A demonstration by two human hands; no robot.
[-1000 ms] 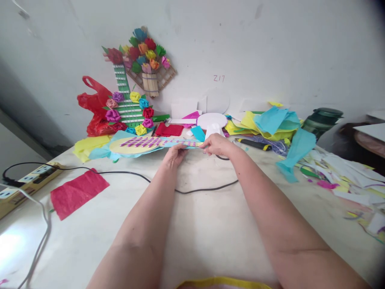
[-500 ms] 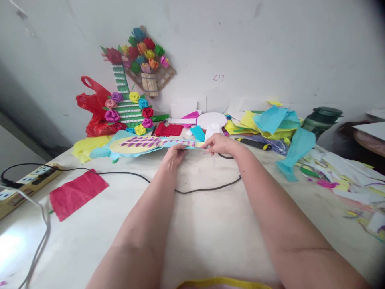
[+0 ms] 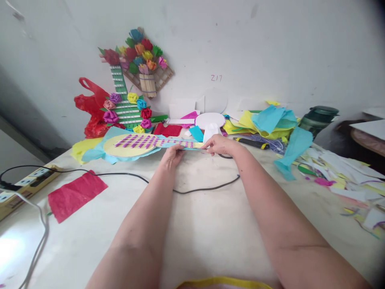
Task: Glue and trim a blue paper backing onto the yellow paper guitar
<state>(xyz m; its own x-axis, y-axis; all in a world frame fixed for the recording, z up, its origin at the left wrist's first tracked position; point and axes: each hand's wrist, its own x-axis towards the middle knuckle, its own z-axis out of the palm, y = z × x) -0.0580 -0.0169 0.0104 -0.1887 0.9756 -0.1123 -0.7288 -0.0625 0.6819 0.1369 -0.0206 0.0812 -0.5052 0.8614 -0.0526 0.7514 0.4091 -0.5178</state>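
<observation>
A yellow paper guitar (image 3: 129,145) with purple-and-white striped strips is raised level above the table. Light blue crepe paper (image 3: 99,154) backs it and sticks out past its rounded left end. My left hand (image 3: 173,155) grips the narrow neck from its near edge, thumb on top and the other fingers hidden underneath. At the neck's right end, my right hand (image 3: 218,145) pinches the tip between thumb and fingers. Behind that hand stands a small white paper piece (image 3: 211,131), next to a blue paper piece (image 3: 196,133).
A black cable (image 3: 207,189) crosses the table from the power strip (image 3: 30,188). Red crepe paper (image 3: 77,196) lies at left, a utility knife (image 3: 251,143) and paper scraps (image 3: 345,180) at right. A flower-decorated green paper guitar (image 3: 126,108) leans against the wall.
The yellow guitar's rounded left end has shifted slightly left and tilted, showing more of its top face. Both hands keep their grip on the neck.
</observation>
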